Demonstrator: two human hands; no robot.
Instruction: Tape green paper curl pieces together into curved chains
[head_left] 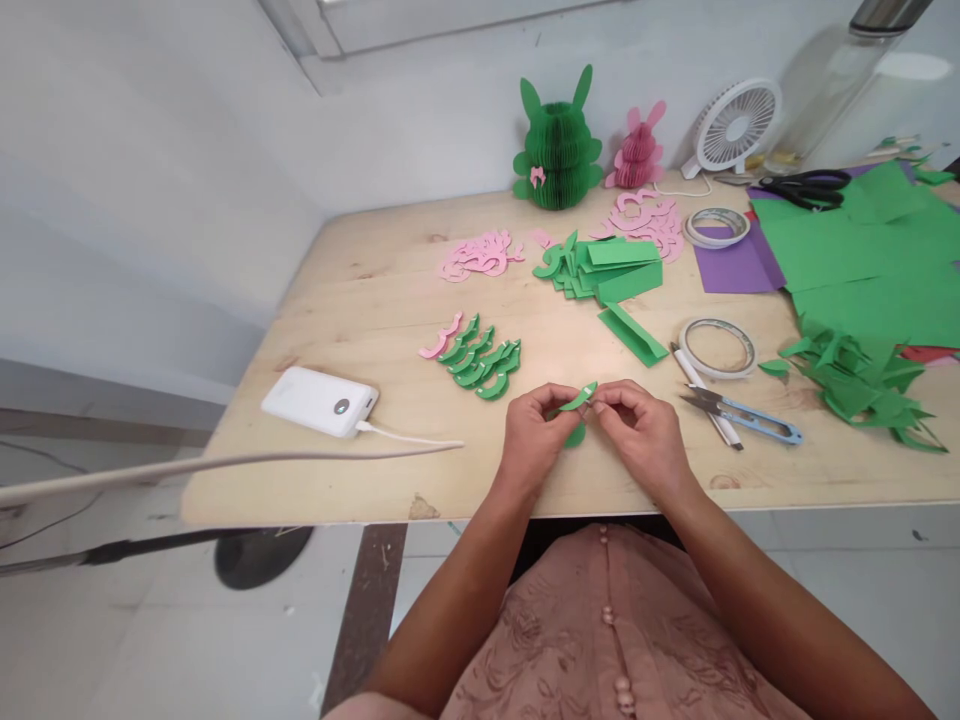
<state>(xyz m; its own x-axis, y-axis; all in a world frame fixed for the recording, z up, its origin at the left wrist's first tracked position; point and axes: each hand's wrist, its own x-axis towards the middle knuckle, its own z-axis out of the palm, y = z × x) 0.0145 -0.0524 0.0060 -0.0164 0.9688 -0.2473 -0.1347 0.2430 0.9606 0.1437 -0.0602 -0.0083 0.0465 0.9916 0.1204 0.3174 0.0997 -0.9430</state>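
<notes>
Between my two hands is a small curved green paper piece [577, 399] with a whitish patch near its tip. My left hand [538, 428] pinches it from the left. My right hand [636, 428] has its fingertips closed at the piece's right end. Below the fingers shows another rounded bit of green paper [576, 436]. Left of my hands lie several curved green cutouts [480, 358] and a pink cutout [442, 338]. Close to my right hand are a white pen [709, 398], blue-handled snips [742, 412] and a tape roll [718, 348].
Behind lie green paper pieces [615, 268], pink cutouts [484, 256] and a second tape roll [717, 228]. A green paper rabbit [561, 150], a pink one [637, 155] and a fan [735, 128] line the wall. Left sits a power bank [319, 400]; right, green scraps [862, 385] and black scissors [810, 188].
</notes>
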